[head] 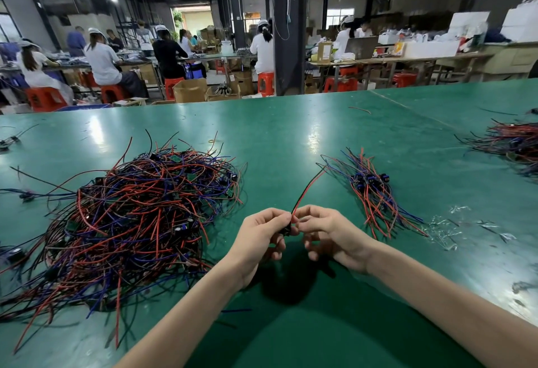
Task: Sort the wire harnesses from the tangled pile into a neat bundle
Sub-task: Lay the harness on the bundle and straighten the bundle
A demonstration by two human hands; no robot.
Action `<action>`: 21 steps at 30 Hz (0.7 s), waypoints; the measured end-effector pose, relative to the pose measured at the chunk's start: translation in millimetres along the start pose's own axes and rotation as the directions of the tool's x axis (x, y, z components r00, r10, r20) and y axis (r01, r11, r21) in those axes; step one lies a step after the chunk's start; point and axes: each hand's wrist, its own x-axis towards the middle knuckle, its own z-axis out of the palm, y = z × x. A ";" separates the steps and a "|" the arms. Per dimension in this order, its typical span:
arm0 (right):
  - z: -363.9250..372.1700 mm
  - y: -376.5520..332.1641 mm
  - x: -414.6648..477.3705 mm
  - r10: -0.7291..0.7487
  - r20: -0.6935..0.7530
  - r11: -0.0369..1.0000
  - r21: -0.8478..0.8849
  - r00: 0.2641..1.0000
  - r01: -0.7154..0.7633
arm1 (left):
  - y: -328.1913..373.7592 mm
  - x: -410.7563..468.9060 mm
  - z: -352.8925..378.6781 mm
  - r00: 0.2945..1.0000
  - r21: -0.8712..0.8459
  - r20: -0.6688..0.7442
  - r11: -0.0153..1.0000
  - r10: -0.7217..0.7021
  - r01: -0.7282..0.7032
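Green matting covered the workbench [291, 134] below a crowded workshop, and close to its near edge, about midway along the stretch I could see, both hands met on one wire harness [308, 185]. Its small black connector [285, 229] was pinched between the fingertips of the left hand [259, 233] and the right hand [332, 236], thumbs and forefingers closed on it and the remaining fingers loosely curled below. From that pinch the red and black leads rose toward the far edge, leaning right. The sorted bundle [375, 193] lay to the right of the hands and farther from the near edge, near them but apart. Its wires ran roughly parallel from far-left to near-right, with the connectors grouped near the middle. That line crossed the held leads, so I judged the harness would need turning before it was laid down, and the right hand was the nearer one for that. The tangled pile [131, 216], much larger, spread over the left part of the surface, beside the left forearm. Clear plastic scraps [445, 228] lay just beyond the bundle, and another heap of wires [512, 143] sat toward the right edge.
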 end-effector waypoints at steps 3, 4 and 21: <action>0.5 -1.1 -0.9 0.022 0.040 0.999 0.027 0.999 -0.023 | -1.3 -0.3 -0.4 1.000 0.036 0.011 0.999 0.015 -0.015; 0.5 -1.2 -0.8 0.008 0.034 1.000 0.017 0.999 -0.009 | -1.5 0.0 -0.7 1.000 0.034 0.013 0.999 0.022 -0.022; 0.7 0.4 3.6 -0.134 -0.176 0.986 0.073 0.975 0.149 | -2.2 3.0 -5.1 0.998 0.108 0.053 0.994 -0.016 0.010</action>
